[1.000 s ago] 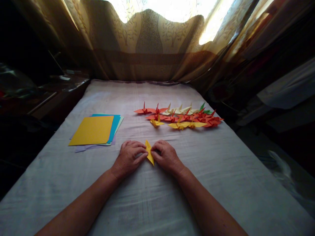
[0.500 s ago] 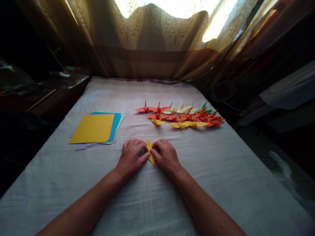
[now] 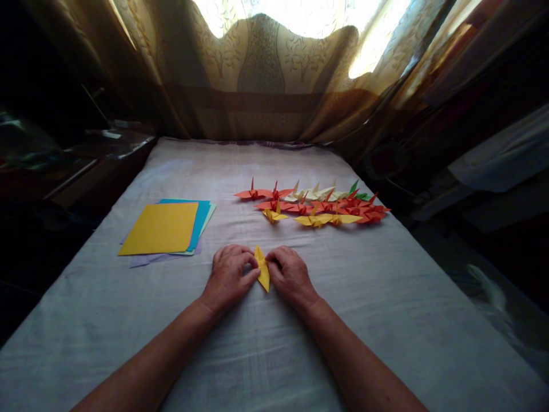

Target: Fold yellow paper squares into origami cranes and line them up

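A small yellow folded paper (image 3: 263,273), a narrow diamond in shape, is held upright between my two hands just above or on the cloth. My left hand (image 3: 231,272) pinches its left edge between thumb and fingers. On the other side, my right hand (image 3: 290,274) grips the right edge with thumb and fingertips closed together. Beyond the hands stand rows of folded paper cranes: red cranes (image 3: 300,207), cream cranes (image 3: 315,194), yellow cranes (image 3: 317,220) and a green crane (image 3: 354,189).
To the left lies a stack of square paper, a yellow sheet (image 3: 160,229) on top with blue sheets (image 3: 201,220) and lilac ones under it. A pale cloth (image 3: 240,355) covers the table. Behind it hangs a patterned curtain (image 3: 261,74); dark clutter flanks both sides.
My right fingers have shifted slightly right along the yellow paper, so more of its face shows. My left hand keeps its hold. The whole view has tilted a little.
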`<state>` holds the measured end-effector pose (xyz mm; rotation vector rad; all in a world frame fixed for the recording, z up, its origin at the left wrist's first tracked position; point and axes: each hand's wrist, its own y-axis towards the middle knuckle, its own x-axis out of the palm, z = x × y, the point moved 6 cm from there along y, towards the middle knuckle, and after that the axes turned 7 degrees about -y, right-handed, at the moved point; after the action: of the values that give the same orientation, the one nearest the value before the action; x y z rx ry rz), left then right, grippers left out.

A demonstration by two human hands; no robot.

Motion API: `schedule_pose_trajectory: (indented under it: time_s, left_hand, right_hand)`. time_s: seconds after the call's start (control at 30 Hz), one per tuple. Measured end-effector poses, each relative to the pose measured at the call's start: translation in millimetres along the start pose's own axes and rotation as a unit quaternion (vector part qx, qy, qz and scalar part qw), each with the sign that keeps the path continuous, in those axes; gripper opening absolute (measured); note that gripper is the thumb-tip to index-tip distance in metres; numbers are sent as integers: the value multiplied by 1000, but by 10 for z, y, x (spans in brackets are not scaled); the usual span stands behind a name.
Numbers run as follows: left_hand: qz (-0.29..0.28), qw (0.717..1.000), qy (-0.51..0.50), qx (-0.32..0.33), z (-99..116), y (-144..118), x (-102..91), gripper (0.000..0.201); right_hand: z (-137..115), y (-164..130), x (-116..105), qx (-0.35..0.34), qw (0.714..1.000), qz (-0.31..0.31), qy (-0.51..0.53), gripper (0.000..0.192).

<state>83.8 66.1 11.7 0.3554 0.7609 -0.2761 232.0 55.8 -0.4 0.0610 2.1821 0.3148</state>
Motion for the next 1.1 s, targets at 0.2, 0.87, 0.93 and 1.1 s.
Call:
schedule_pose_trajectory:
  time_s: [0.2, 0.87, 0.93, 1.1]
  left_hand:
    - [-5, 1000, -2, -5, -4, 9, 6, 3]
    - [15, 1000, 19, -15, -13, -10, 14, 4]
    - [19, 1000, 15, -8, -19, -18, 14, 3]
    - [26, 1000, 11, 5, -33, -30, 7, 4]
  right_hand:
    - [-76, -22, 2, 0, 998, -5, -66, 4]
    - [-106, -177, -86, 24, 996, 45, -68, 11]
    - [-104, -174, -63, 31, 997, 43, -57, 13]
    - [-118, -181, -28, 21, 998, 43, -40, 17]
